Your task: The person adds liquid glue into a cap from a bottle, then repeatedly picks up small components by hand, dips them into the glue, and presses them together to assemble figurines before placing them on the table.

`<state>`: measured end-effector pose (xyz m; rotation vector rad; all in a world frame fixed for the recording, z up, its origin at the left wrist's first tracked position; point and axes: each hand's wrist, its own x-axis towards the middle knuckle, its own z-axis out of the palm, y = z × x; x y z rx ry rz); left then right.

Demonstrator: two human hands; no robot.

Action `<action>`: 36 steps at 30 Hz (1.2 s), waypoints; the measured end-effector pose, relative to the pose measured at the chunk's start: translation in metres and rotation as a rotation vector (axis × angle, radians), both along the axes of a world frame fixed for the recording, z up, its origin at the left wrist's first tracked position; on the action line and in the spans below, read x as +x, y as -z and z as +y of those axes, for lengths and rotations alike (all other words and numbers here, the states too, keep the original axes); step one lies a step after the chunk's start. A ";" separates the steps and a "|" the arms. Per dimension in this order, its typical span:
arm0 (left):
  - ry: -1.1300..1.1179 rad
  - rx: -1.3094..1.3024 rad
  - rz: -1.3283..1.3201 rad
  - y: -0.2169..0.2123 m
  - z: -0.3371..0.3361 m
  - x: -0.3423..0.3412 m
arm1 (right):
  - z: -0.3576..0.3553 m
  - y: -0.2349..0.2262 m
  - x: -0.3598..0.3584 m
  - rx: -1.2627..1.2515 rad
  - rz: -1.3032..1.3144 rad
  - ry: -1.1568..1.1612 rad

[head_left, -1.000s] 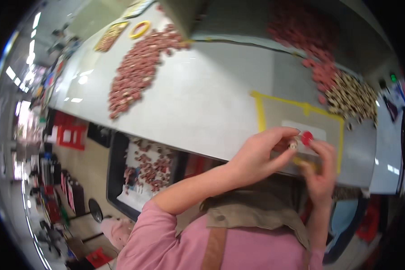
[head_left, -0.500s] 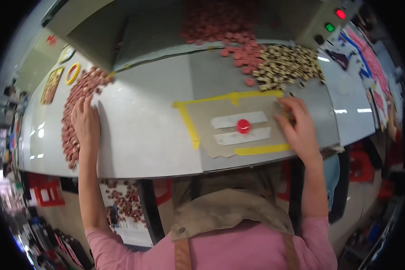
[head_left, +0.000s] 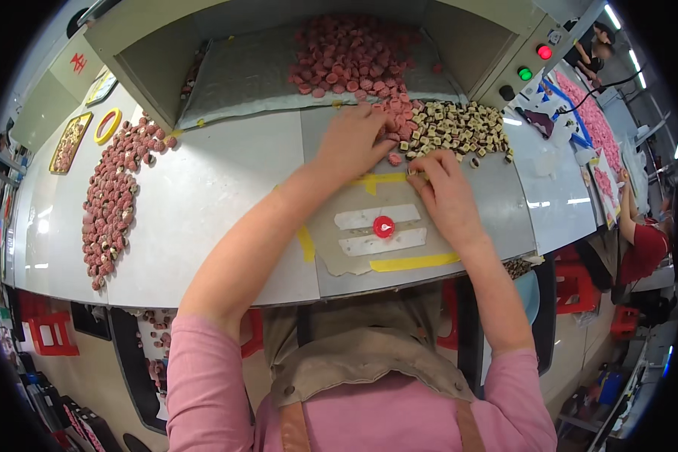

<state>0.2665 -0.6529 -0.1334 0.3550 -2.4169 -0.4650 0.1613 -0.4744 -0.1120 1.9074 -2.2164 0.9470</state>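
Two hands [head_left: 399, 169] over grey worktable [head_left: 211, 203], apparently.

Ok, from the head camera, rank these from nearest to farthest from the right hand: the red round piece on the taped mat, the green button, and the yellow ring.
1. The red round piece, just left of and below the right hand, on the taped mat.
2. The green button, up and to the right on the machine panel.
3. The yellow ring, far left on the table.
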 end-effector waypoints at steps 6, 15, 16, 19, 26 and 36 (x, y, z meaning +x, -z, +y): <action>0.079 0.349 -0.010 -0.012 0.023 0.027 | 0.038 0.003 -0.005 -0.091 -0.165 0.038; -0.072 1.159 0.066 -0.038 0.050 0.104 | 0.049 -0.008 -0.022 0.204 0.019 -0.087; -0.072 1.165 0.063 -0.038 0.060 0.108 | 0.046 -0.004 -0.023 0.159 0.024 -0.107; -0.051 1.656 0.349 -0.043 0.096 0.127 | 0.052 -0.011 -0.015 0.138 -0.022 -0.135; 0.109 1.778 0.479 -0.037 0.125 0.134 | 0.057 -0.038 -0.003 0.259 -0.129 -0.099; 0.171 1.702 0.449 -0.032 0.133 0.130 | 0.040 -0.038 0.042 0.140 -0.129 -0.281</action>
